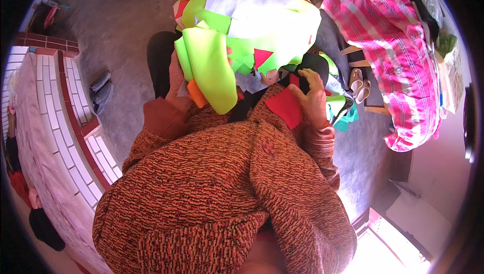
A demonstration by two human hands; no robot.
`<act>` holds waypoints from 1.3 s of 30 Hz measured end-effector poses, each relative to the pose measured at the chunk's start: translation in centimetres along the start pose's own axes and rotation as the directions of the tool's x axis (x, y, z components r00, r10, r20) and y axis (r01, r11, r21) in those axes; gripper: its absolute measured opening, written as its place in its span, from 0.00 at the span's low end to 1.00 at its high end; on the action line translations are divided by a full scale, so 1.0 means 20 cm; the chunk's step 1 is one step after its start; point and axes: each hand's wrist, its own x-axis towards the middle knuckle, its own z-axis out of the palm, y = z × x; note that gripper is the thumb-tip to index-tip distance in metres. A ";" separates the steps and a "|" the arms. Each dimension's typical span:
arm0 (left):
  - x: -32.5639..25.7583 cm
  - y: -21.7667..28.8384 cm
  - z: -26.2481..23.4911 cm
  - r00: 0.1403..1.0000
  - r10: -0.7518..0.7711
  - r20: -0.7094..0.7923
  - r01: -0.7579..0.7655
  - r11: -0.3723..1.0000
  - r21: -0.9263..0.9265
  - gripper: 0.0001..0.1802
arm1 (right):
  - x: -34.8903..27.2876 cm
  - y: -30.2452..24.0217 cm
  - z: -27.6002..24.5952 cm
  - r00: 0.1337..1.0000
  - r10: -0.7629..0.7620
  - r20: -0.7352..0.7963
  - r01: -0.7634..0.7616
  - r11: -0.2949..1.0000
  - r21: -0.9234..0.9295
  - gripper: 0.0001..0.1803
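My left hand (176,80) is closed around a folded lime-green fabric piece (212,67), its fingertips showing past the cloth's right edge. An orange scrap (196,94) hangs at the lower edge of that piece. Over my lap, my right hand (313,96) has its fingers apart and curved, with the thumb beside a red fabric piece (285,108); whether it touches the cloth is hard to tell. Just beyond both hands sits a large heap of lime-green and white fabric (252,17), its right part washed out by bright light. A small red triangle (262,57) shows on its near side.
Green, white and dark scraps (338,100) lie by my right knee. A pink plaid cloth (385,47) covers furniture at the right, near a pair of slippers (360,86). Dark items (102,91) rest on the grey floor (121,27) at left, near a white brick-patterned surface (60,118).
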 end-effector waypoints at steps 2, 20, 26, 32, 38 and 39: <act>-0.04 -0.02 -0.08 1.000 -0.016 0.022 0.016 1.000 -0.004 0.45 | -0.03 -0.05 0.01 0.999 0.043 -0.033 -0.046 0.994 -0.101 0.20; -0.11 -0.07 -0.21 0.982 -0.189 0.000 0.189 0.982 0.024 0.39 | 0.13 -0.18 -0.02 0.893 0.148 0.425 -0.326 -0.439 0.837 0.23; -0.10 -0.10 -0.20 0.946 -0.301 0.118 0.315 0.941 -0.123 0.51 | 0.17 -0.33 0.18 0.780 -0.044 0.625 -0.567 -0.472 0.675 0.26; -0.14 -0.12 -0.31 0.902 -0.356 0.244 0.412 0.879 -0.241 0.45 | 0.10 -0.35 0.37 0.800 -0.005 0.600 -0.577 -0.280 0.767 0.14; -0.10 -0.11 -0.37 0.953 -0.293 0.076 0.300 0.948 -0.110 0.44 | 0.07 -0.34 0.38 0.854 0.058 0.516 -0.496 -0.206 0.844 0.08; -0.10 -0.11 -0.34 0.957 -0.290 0.019 0.291 0.951 -0.107 0.45 | 0.06 -0.33 0.39 0.862 0.065 0.503 -0.483 -0.194 0.854 0.08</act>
